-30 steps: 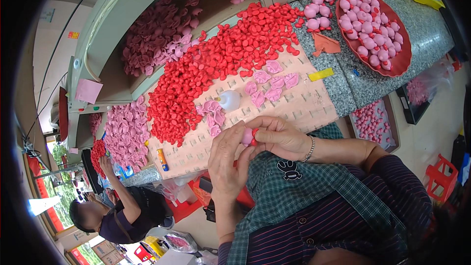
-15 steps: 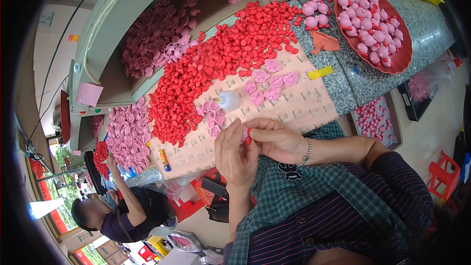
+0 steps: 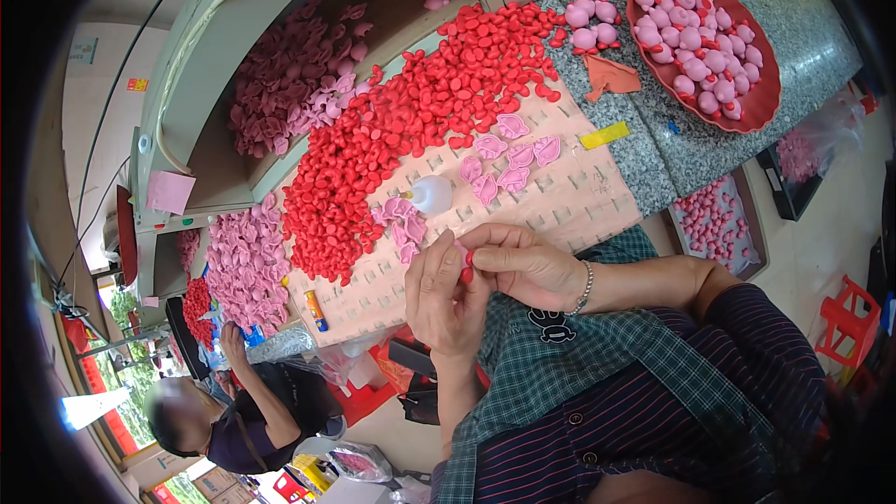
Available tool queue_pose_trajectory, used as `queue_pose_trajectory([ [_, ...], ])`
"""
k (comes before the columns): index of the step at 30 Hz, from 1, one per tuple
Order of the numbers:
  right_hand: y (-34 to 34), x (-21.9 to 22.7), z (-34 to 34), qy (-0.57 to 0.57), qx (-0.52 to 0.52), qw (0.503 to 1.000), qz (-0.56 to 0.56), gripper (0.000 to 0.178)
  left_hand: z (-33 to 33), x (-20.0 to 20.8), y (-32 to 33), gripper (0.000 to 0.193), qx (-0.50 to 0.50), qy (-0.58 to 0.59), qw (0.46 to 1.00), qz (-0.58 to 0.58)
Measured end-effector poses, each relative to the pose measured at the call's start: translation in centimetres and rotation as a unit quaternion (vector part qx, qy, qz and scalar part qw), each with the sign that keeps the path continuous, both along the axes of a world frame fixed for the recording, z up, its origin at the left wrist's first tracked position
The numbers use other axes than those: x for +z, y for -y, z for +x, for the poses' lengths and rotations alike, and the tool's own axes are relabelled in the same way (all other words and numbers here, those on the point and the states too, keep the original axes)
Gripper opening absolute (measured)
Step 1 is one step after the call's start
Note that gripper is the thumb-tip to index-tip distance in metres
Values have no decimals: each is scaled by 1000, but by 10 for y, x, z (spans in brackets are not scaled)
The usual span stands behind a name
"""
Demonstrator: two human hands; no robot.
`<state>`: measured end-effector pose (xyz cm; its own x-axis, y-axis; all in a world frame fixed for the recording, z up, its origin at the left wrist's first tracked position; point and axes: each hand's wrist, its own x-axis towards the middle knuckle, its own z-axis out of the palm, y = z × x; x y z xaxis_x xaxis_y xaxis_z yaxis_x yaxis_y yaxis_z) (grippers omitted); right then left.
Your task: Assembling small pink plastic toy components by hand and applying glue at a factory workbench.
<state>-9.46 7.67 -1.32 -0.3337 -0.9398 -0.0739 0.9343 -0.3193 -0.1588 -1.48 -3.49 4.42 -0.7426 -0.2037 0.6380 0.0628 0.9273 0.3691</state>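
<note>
My left hand (image 3: 443,303) and my right hand (image 3: 534,266) meet in front of my checked apron. Between their fingertips they pinch a small pink piece with glossy red parts (image 3: 468,273), mostly covered by the fingers. Just beyond the left fingertips lie several loose pink pieces (image 3: 403,221) beside a small white squeeze bottle (image 3: 432,195). Farther right on the pale board (image 3: 560,215) are more hollow pink pieces (image 3: 516,155). A long heap of red pieces (image 3: 411,112) spans the board's far side.
A red scalloped bowl (image 3: 767,105) of pink-and-red figures stands at the far right. Pink pieces (image 3: 247,266) are heaped at left, near a yellow-orange tube (image 3: 315,310). A grey cabinet (image 3: 177,75) borders the far side. A co-worker (image 3: 252,411) sits at lower left.
Both hands keep their pinch on the small piece, with only slight finger movement. The view has shifted a little. The co-worker's hand and arm have moved.
</note>
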Motion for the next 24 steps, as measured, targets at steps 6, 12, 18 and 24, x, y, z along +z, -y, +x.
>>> queue_pose_trajectory([
  [6,-3,12,-8,-28,9,999,14,32,0,3,3,44,-8,30,1000,8],
  [12,-6,19,-20,-93,4,991,91,29,-7,2,11,50,-56,42,997,19],
  [18,-11,13,-31,-177,73,975,114,34,-2,7,12,42,-73,78,991,76],
  [24,-14,4,-25,-181,22,981,72,36,11,-6,-22,39,-52,-109,830,545],
])
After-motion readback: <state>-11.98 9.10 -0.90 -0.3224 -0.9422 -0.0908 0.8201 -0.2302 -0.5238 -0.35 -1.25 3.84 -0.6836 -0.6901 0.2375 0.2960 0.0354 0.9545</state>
